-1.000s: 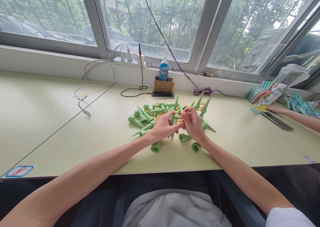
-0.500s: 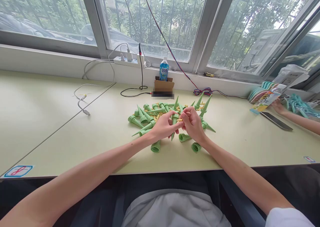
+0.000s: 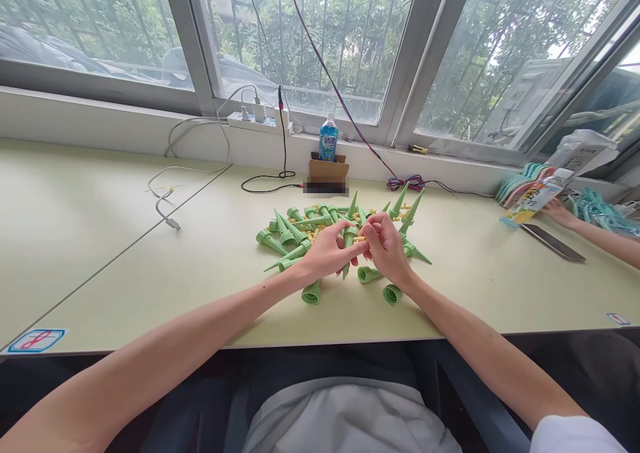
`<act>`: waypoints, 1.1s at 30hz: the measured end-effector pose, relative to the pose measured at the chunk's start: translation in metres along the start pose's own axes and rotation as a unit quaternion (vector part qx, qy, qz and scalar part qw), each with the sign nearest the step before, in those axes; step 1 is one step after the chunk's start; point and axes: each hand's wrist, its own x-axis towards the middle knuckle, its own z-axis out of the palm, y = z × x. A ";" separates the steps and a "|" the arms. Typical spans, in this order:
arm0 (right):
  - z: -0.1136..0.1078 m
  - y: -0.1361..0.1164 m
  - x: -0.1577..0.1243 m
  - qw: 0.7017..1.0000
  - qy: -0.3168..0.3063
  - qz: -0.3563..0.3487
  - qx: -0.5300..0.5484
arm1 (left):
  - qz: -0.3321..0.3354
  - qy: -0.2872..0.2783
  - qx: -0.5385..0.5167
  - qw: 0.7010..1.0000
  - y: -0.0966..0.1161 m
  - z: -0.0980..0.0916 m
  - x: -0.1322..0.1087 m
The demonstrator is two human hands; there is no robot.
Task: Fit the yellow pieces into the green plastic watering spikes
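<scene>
My left hand (image 3: 326,253) is closed around a green plastic watering spike (image 3: 349,237), which points down and toward me. Beside it, my right hand (image 3: 389,250) pinches a small yellow valve piece (image 3: 359,239) against the spike's side. Whether the piece is seated in the spike cannot be made out. Around both hands lies a pile of green spikes (image 3: 285,230), with small yellow pieces (image 3: 316,232) scattered among them. Several spikes have their open threaded ends facing me, such as the near spike end (image 3: 311,294) and another threaded end (image 3: 393,294).
Behind the pile stands a small cardboard box (image 3: 327,168) with a blue bottle (image 3: 329,138). A white cable (image 3: 173,223) lies to the left. On the right are a tilted drink bottle (image 3: 537,200), a dark phone-like slab (image 3: 553,242) and another person's hand (image 3: 559,212).
Both my hands stay in nearly the same place, with the spike and yellow piece still held. The other person's hand at the right has shifted slightly.
</scene>
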 end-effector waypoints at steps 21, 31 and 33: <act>-0.002 -0.003 0.001 1.000 -0.017 0.000 -0.024 | -0.005 0.011 0.000 1.000 0.003 0.002 0.000; -0.003 -0.005 0.000 0.999 -0.024 0.005 -0.028 | -0.006 0.011 0.004 1.000 0.001 0.004 0.000; -0.003 -0.005 0.000 0.999 -0.024 0.006 -0.030 | -0.006 0.012 0.008 1.000 0.002 0.003 -0.001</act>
